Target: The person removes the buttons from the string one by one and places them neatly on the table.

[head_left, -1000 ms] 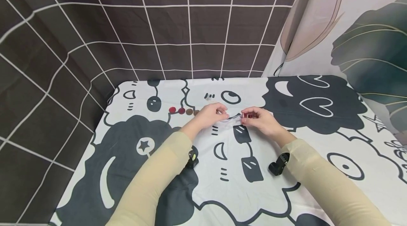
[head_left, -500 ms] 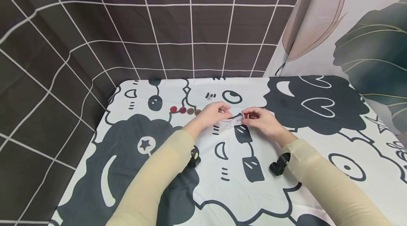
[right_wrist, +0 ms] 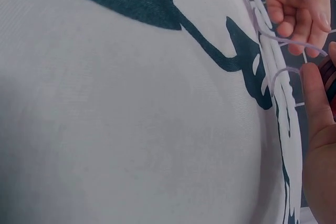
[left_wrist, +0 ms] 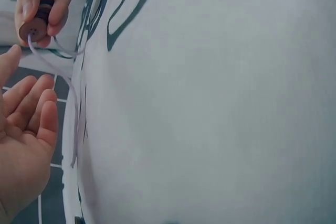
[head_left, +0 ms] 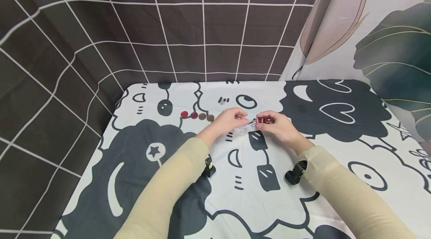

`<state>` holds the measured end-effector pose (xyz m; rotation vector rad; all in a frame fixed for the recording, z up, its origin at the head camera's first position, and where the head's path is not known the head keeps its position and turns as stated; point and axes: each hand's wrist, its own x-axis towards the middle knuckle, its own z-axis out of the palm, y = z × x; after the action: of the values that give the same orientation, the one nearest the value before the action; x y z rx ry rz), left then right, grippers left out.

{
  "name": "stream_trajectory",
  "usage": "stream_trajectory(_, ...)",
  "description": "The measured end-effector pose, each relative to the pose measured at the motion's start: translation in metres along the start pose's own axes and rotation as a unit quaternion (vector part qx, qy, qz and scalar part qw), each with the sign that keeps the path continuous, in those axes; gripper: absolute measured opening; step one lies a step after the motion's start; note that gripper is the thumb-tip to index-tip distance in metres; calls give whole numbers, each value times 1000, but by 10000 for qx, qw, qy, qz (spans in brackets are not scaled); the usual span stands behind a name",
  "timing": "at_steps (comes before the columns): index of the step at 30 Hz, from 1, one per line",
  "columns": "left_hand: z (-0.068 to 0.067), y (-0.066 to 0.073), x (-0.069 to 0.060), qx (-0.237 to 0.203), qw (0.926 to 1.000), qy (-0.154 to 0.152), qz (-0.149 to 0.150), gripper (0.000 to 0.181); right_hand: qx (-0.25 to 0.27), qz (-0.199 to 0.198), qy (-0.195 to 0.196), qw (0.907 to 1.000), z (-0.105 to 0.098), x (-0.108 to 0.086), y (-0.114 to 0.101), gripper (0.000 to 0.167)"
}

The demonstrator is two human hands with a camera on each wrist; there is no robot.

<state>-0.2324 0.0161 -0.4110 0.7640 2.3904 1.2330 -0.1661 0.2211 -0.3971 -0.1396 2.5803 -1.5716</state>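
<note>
My right hand (head_left: 277, 126) pinches a short stack of red, dark and brown buttons (left_wrist: 43, 15) between thumb and fingers. From the holed face of the end button a thin lavender cord (left_wrist: 72, 90) comes out and hangs down in a loose curve. A second stretch of cord shows beside the stack. Just left of it is my left hand (head_left: 230, 121), palm turned up in the left wrist view. Its thumb stands apart from its loosely bent fingers (left_wrist: 48, 121), and no cord is seen between them. Only part of the stack (right_wrist: 328, 80) shows in the right wrist view.
Several round red and brown buttons (head_left: 194, 115) lie in a row on the cloth, left of my left hand. The patterned black-and-white cloth (head_left: 222, 201) covers the table. Behind it hangs a dark grid curtain (head_left: 222, 25). Each wrist carries a small black camera (head_left: 295, 172).
My left hand has moved slightly right, closer to the buttons in the right hand, and the gap between the hands has narrowed. The right hand stays nearly in place, still holding the stack.
</note>
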Motion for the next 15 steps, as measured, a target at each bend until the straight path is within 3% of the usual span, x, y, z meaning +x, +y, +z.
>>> stream_trajectory(8, 7, 6, 3, -78, 9999, -88, 46, 35, -53, 1, -5, 10000, 1, -8, -15, 36)
stream_trajectory(15, 16, 9, 4, -152, 9997, 105, 134, 31, 128, -138, -40, 9998, 0, 5, 20, 39)
